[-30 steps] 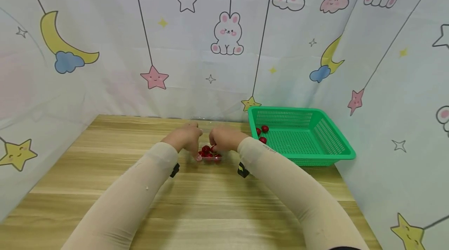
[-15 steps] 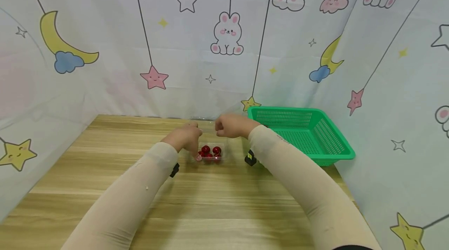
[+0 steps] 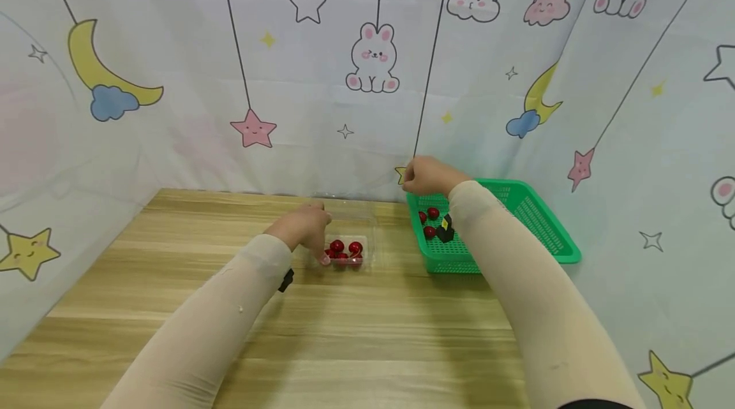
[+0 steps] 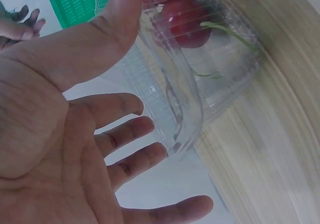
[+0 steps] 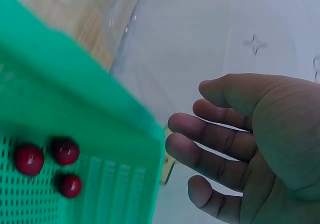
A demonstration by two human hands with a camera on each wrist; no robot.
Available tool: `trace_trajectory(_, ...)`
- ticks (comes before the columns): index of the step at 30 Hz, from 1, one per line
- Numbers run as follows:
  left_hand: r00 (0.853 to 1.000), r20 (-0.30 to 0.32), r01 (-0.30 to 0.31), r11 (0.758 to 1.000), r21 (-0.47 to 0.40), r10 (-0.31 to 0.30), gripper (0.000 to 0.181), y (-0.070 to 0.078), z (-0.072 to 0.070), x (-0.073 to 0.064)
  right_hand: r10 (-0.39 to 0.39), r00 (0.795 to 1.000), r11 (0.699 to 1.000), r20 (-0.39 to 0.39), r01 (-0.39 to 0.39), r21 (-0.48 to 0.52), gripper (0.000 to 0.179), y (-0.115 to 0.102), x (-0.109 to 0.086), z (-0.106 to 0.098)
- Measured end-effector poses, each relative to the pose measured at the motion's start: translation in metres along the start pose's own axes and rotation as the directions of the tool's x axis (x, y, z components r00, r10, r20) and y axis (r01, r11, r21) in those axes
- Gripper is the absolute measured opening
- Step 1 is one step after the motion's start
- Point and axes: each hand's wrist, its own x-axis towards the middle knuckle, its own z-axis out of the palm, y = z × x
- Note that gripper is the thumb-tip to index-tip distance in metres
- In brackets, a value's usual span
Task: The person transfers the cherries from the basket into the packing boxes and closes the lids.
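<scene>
Red cherries [image 3: 355, 247], some with green stems, lie in a clear plastic box [image 4: 230, 84] whose lid stands raised at the back. At the box's left end, my left hand [image 3: 301, 227] rests its thumb [image 4: 122, 21] against the wall, while its other fingers spread loosely by the lid edge. Over the back left corner of the green basket [image 3: 453, 265] hovers my right hand [image 5: 250, 139], fingers loosely bent with nothing between them. In the basket's left end sit red cherries [image 5: 28, 159], seen in the head and right wrist views.
Both box and basket stand on a wooden table [image 3: 344, 339], the basket to the right of the box. Close behind the table hangs a white curtain [image 3: 321, 160] with cartoon prints, and it continues along both sides.
My right hand has risen out of the box and moved right, up to the basket's back left corner. The left hand has stayed at the box.
</scene>
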Motion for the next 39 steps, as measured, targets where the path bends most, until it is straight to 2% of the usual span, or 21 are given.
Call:
trace_trajectory(6,1.000,-0.001,0.000,1.000,0.004,0.000,0.103,-0.001,0.001,0.002,0.063,0.997,0.995,0.049,-0.066,0.068,0.042,0.042,-0.003,0.003)
trace_trajectory(8,1.000,-0.004,0.000,1.000,-0.001,0.000,0.104,-0.001,0.001,0.003,0.090,0.993,0.994,0.070,-0.094,0.057,0.042,0.052,-0.005,0.005)
trace_trajectory(13,1.000,0.001,0.002,1.000,-0.011,-0.002,0.104,-0.001,0.002,0.005,0.131,0.984,0.990,0.120,-0.137,0.041,0.027,0.067,-0.009,0.016)
trace_trajectory(18,1.000,0.005,0.005,1.000,-0.017,-0.005,0.105,0.000,0.002,0.006,0.164,0.970,0.980,0.179,-0.182,0.085,0.031,0.078,-0.008,0.030)
trace_trajectory(21,1.000,0.006,0.006,1.000,-0.019,-0.006,0.106,0.000,0.002,0.007,0.201,0.954,0.971,0.222,-0.224,0.080,0.036,0.083,-0.004,0.038)
trace_trajectory(25,1.000,0.013,0.011,1.000,-0.021,-0.010,0.107,-0.001,0.001,0.009,0.217,0.944,0.975,0.250,-0.223,-0.006,0.040,0.087,0.004,0.046)
trace_trajectory(28,1.000,0.014,0.008,1.000,-0.019,-0.007,0.107,-0.001,0.000,0.008,0.213,0.945,0.977,0.247,-0.208,-0.044,0.040,0.088,0.008,0.052)
trace_trajectory(39,1.000,0.004,0.006,1.000,-0.013,-0.006,0.105,-0.001,0.002,0.007,0.222,0.943,0.975,0.248,-0.220,-0.035,0.036,0.083,0.006,0.060)
